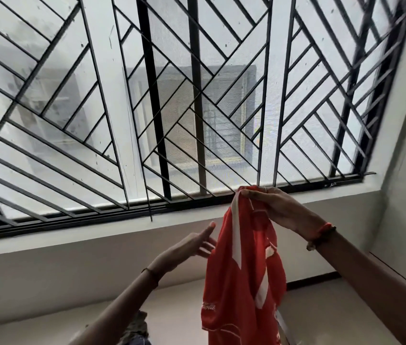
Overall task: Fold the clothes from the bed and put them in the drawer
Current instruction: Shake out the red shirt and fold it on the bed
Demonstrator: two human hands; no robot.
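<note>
The red shirt (236,282) is up in the air in front of the barred window (172,95), not on the bed, which is out of view. The right hand (276,207) pinches a bunched top edge of it, thumb and fingers (249,194) closed on the cloth. The rest hangs straight down, so its long axis runs from 12 to 6 o'clock.

The left hand (187,247) holds nothing; its fingers (206,231) are straight and spread, with the tips just beside the shirt's left edge. From those fingers the cloth lies at 3 o'clock. That makes the left hand the nearer free one, and I judge its job is to catch that edge so the shirt can be spread for folding.

A dark heap of cloth (134,324) shows at 6 o'clock, low in the view.
</note>
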